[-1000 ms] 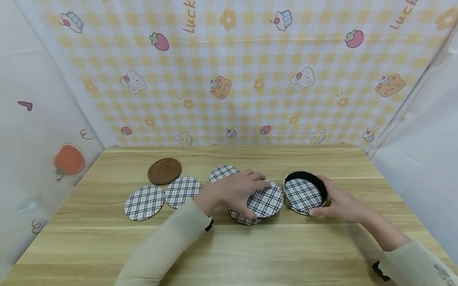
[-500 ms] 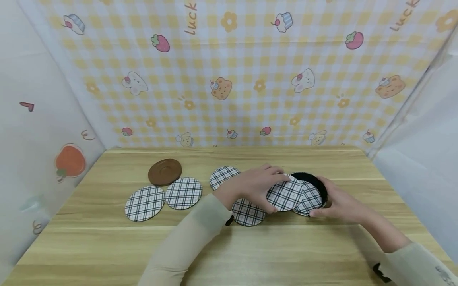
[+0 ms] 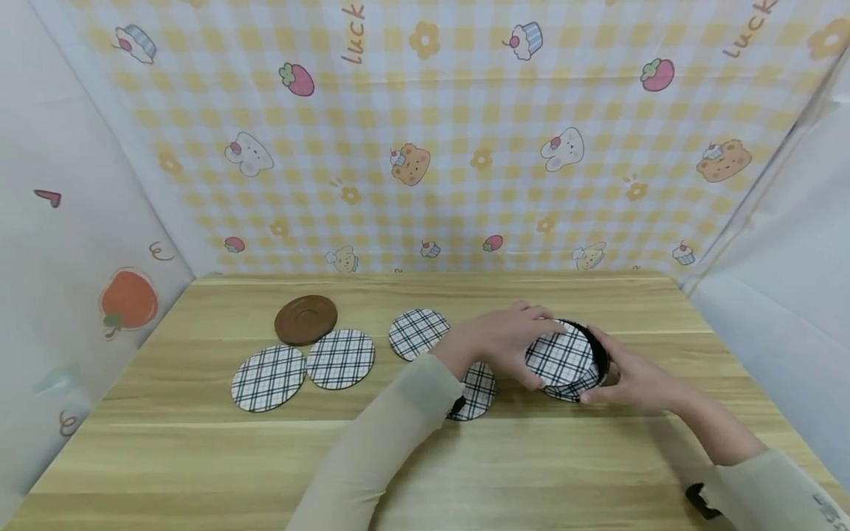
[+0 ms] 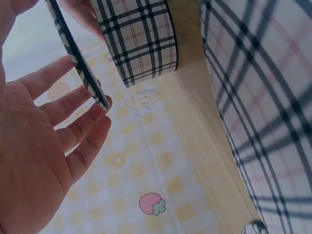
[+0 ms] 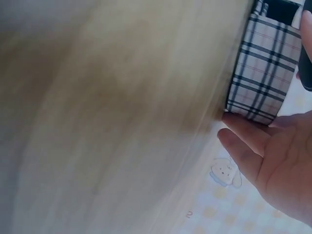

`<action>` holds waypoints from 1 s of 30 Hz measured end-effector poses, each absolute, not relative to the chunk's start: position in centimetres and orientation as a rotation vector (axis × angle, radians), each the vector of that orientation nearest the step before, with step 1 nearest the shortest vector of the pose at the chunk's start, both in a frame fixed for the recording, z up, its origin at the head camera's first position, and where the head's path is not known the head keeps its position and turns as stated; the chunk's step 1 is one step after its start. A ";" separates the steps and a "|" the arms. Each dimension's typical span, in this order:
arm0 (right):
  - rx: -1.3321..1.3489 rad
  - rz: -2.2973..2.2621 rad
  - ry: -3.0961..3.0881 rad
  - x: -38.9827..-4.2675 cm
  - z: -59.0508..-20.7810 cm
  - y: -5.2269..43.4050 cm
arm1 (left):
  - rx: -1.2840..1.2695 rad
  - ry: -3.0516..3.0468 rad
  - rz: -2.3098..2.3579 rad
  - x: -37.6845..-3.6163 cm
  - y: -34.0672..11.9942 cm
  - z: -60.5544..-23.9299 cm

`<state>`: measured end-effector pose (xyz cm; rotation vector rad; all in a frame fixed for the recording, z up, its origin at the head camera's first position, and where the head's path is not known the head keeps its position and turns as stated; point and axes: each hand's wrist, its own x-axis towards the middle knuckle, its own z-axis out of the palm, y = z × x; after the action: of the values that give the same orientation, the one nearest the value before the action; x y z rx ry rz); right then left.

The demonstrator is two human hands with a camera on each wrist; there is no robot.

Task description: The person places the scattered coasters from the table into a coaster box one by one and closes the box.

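Observation:
My left hand (image 3: 508,341) pinches a round plaid coaster (image 3: 559,352) by its edge, thumb on the near side and fingers on the far side. The coaster is over the mouth of a round plaid box (image 3: 602,359) with a black inside and hides most of it. In the left wrist view the coaster (image 4: 80,63) shows edge-on, apart from the box's outer wall (image 4: 141,41). My right hand (image 3: 634,377) grips the box from its right side. Fingers of the right hand (image 5: 287,156) lie against the box wall (image 5: 263,73) in the right wrist view.
More plaid coasters lie on the wooden table (image 3: 425,472): one left (image 3: 268,378), one beside it (image 3: 341,359), one at the middle back (image 3: 417,333), and one partly under my left wrist (image 3: 479,391). A brown round disc (image 3: 306,319) lies at back left. A patterned cloth (image 3: 425,110) hangs behind.
My left hand has carried the coaster to the right, from above another coaster to over the box. The right hand has stayed around the box.

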<state>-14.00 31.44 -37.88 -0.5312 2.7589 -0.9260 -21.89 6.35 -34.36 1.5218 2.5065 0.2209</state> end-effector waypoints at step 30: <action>-0.585 -1.033 2.672 -14.3 -37.5 32.1 | 1.487 2.519 0.098 -22.6 9.6 -35.6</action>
<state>-14.28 32.09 -37.50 -0.5855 2.6721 -1.0334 -22.60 9.65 -35.60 1.4869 2.5191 0.0977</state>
